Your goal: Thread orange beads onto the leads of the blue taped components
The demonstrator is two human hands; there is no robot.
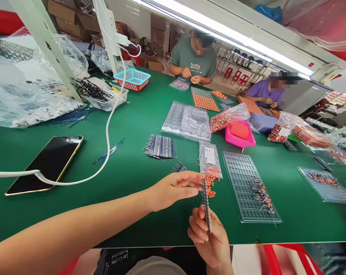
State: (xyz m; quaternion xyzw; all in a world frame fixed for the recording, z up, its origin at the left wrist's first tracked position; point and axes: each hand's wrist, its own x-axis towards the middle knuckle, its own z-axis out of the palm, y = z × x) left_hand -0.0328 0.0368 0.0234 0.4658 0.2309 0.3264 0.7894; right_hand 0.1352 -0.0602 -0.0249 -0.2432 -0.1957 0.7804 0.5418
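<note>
My right hand (pixel 211 238) is closed around the lower end of a narrow dark strip with a row of small parts and thin pins (pixel 206 204), held upright. My left hand (pixel 178 189) reaches to the strip's top end, its fingers stretched out and the thumb apart. Whether its fingertips touch the strip is hard to see. Just behind the strip lie loose small orange rings (pixel 211 185), beside a labelled clear bag (pixel 210 156). A few similar pin strips (pixel 177 167) lie behind my left hand, and a stack of strips (pixel 160 146) sits farther back.
To the right is a clear slotted tray (pixel 237 183) with wired orange parts. Clear trays (pixel 173 118) and a pink basket (pixel 247 142) stand behind. A phone (pixel 47 162) and white cable (pixel 108 133) lie left. Two people (pixel 194 57) work across the green table (pixel 127 217).
</note>
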